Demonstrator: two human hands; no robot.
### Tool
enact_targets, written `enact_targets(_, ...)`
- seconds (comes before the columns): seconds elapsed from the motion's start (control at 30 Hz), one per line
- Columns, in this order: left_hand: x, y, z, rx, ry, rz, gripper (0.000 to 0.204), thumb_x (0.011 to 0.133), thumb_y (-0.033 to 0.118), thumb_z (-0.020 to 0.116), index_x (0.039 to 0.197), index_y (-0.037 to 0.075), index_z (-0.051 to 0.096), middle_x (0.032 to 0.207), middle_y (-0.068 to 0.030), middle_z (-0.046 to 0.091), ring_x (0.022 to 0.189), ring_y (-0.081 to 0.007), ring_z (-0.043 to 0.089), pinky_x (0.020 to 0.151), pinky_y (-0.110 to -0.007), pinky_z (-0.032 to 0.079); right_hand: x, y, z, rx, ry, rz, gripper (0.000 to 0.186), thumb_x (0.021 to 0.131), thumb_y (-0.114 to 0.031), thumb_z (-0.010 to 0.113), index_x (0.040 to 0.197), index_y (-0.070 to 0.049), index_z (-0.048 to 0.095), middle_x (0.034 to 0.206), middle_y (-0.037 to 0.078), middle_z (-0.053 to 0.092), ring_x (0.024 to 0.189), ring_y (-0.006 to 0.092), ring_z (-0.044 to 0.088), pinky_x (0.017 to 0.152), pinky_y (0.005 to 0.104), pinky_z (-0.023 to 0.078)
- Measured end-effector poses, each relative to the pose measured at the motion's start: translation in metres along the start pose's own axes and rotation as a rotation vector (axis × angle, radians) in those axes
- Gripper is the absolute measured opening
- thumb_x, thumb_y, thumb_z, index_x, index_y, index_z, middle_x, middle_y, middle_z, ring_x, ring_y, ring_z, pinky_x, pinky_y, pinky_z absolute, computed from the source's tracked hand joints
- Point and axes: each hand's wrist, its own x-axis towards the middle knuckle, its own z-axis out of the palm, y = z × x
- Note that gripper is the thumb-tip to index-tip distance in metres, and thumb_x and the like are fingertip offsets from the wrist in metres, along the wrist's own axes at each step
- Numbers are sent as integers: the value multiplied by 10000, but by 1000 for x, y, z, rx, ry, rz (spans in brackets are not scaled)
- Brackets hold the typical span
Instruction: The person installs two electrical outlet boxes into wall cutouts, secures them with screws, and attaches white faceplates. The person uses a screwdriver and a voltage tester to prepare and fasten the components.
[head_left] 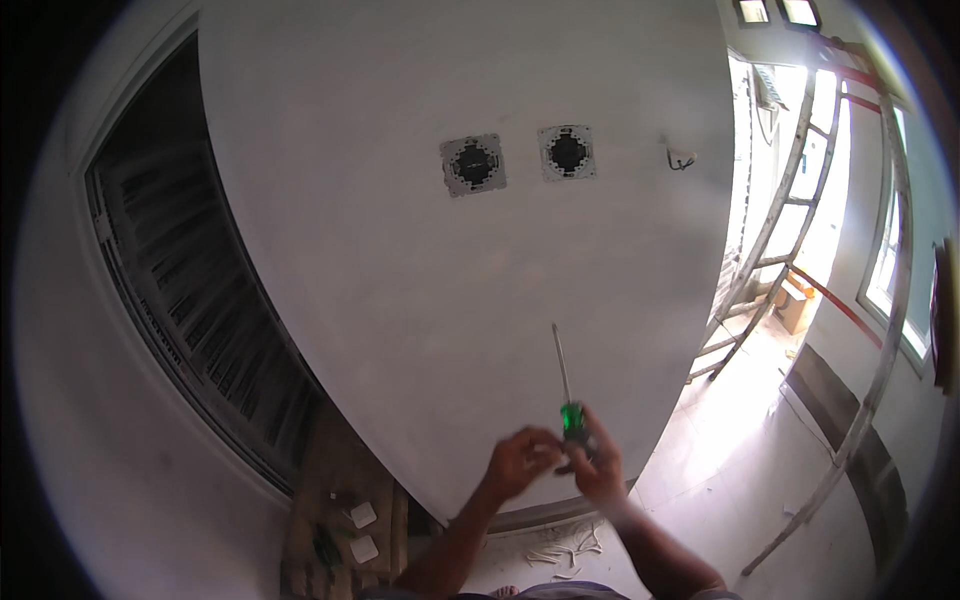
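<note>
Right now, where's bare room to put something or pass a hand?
Hand: wall below the socket mounts, left of the screwdriver. Setting down: mostly bare floor between the wall's right edge and the ladder's near leg. Crowded: lower-left brown surface with white plates; white strips at the wall's base.

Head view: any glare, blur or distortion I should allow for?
In the head view, glare whitens the floor near the ladder; also in the head view, the left hand and right hand look blurred, and fisheye distortion bows the wall's edges.
</note>
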Motion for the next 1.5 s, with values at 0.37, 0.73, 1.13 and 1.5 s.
enact_targets(0.37, 255, 159, -37, -652, 64, 348, 340, 1073, 282, 598, 1277, 14, 641, 1099, -143, 739, 940, -202, 727, 822, -344, 616, 105, -218, 1, -793, 313, -942, 440, 890, 14, 717, 1321, -17, 633, 1122, 177, 693, 911, 275, 751, 772, 370, 605)
enact_targets(0.73, 266, 166, -32, -899, 135, 319, 215, 1058, 167, 625, 1204, 10, 644, 1005, -95, 732, 862, -163, 705, 777, -296, 602, 111, -252, 30, -1020, 291, -1004, 391, 899, 8, 704, 1283, -42, 648, 1006, 144, 655, 826, 310, 718, 713, 405, 583)
enact_targets(1.13, 265, 173, -37, -1040, 106, 293, 185, 1056, 164, 621, 1167, 19, 644, 985, -88, 724, 907, -170, 702, 816, -305, 596, 100, -293, 61, -1297, 289, -863, 268, 941, -30, 693, 1208, -15, 669, 900, 138, 672, 742, 290, 696, 674, 386, 556)
enact_targets(1.5, 256, 181, 1, -1261, -248, 370, 275, 1082, 294, 587, 1143, 39, 669, 1088, -91, 718, 1026, -181, 701, 921, -336, 586, 114, -315, 60, -1086, 234, -811, 170, 1020, -125, 633, 1119, 13, 645, 859, 162, 674, 752, 345, 677, 721, 388, 553)
